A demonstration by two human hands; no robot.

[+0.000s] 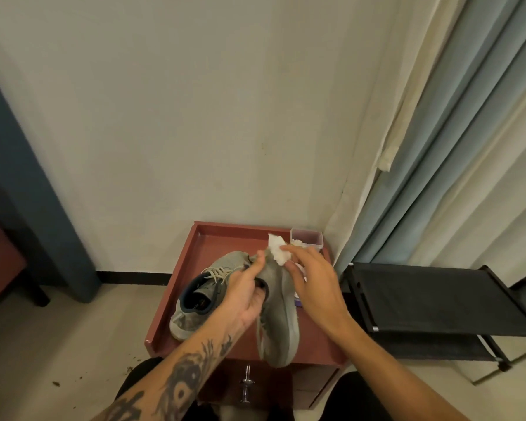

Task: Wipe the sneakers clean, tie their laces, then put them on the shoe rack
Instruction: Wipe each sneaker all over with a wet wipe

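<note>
Sneaker, held [278,317]: grey, lifted over the red tray-topped table [192,253], turned on its side with the sole edge facing right. Its long axis runs from 12 o'clock (toe, at the hands) to 6 o'clock (heel, overhanging the near rim).

Left hand [246,288]: grips the held sneaker at its collar, fingers curled into the opening and thumb along the upper.

Right hand [312,276]: pinches a crumpled white wipe [278,250] between thumb and fingers. The wipe touches the toe end, which lies at about 9 o'clock from this hand. Of the two hands it is the nearer to the surface to be cleaned. Judged step: wiping, with strokes likely to run down the long axis toward 6 o'clock.

Second sneaker [199,294]: rests upright on the tray at 9 o'clock from the held one, just beside it, toe toward 1 o'clock. Its laces [222,273] are loose and untied.

Clear box [305,237]: stands in the tray's far right corner, at 1 o'clock, lid off. It holds white material, probably more wipes. A purple item lies on the tray under the right hand, mostly hidden.

Shoe rack [438,299]: black, stands at 3 o'clock from the table, well apart from both sneakers. No shoe shows on its top shelf, and the lower shelf is only partly in view.
</note>
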